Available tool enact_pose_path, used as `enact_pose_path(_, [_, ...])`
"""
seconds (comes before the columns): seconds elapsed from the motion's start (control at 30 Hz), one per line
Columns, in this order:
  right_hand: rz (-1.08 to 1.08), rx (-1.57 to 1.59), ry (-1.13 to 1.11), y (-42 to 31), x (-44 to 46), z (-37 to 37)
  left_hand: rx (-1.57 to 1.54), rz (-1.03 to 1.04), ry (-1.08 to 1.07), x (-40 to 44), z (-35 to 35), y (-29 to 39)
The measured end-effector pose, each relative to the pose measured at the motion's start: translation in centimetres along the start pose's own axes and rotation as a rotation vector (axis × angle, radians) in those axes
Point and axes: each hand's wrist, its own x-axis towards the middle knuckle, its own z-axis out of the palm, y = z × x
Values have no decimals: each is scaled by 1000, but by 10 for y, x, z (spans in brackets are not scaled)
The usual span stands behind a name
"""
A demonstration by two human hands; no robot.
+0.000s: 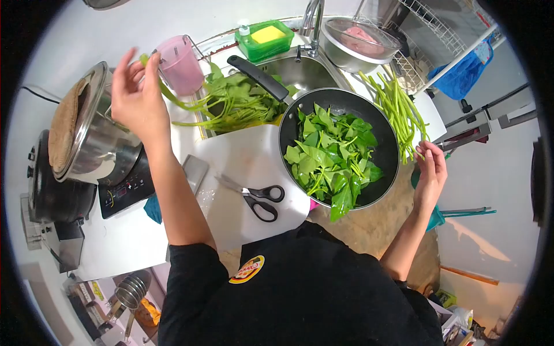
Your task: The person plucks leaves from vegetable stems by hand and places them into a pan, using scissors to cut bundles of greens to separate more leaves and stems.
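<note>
My left hand [135, 95] is raised at the upper left, its fingertips pinching a leafy green stalk [168, 97] that runs down toward the bunch of leafy greens [231, 98] by the sink. On the right, my right hand [431, 170] is closed at the lower ends of a pile of bare green stems [398, 109], its fingertips on a stem. Between the hands, a black frying pan [385, 173] holds loose green leaves [332, 150], with one drooping over the near rim. Black-handled scissors [254, 195] lie partly spread on the white cutting board [254, 155].
Behind the pan are the sink [314, 72], a green sponge box [264, 41] and a lidded bowl of raw meat [360, 43]. A pink pitcher [180, 66] stands near my left hand. At left are a steel pot [107, 155] and an induction cooker [124, 193].
</note>
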Motion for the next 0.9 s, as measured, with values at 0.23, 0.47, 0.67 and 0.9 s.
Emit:
enact_pose_path(0.23, [-8,105,-135,-9,-8,26,-51,-177,-95,-2,-9,-27])
enact_pose_path(0.47, [-422,-44,-694,-82,-18,154,-216,29,-35,-20,-9,69])
enact_pose_path(0.67, [-797,134,-782,-72,-30,258,-890,72,-327,-49,-2,94])
enact_pose_path(0.9, [-77,89,-798,-64,-3,212,-333,-430,-659,-66,-1,85])
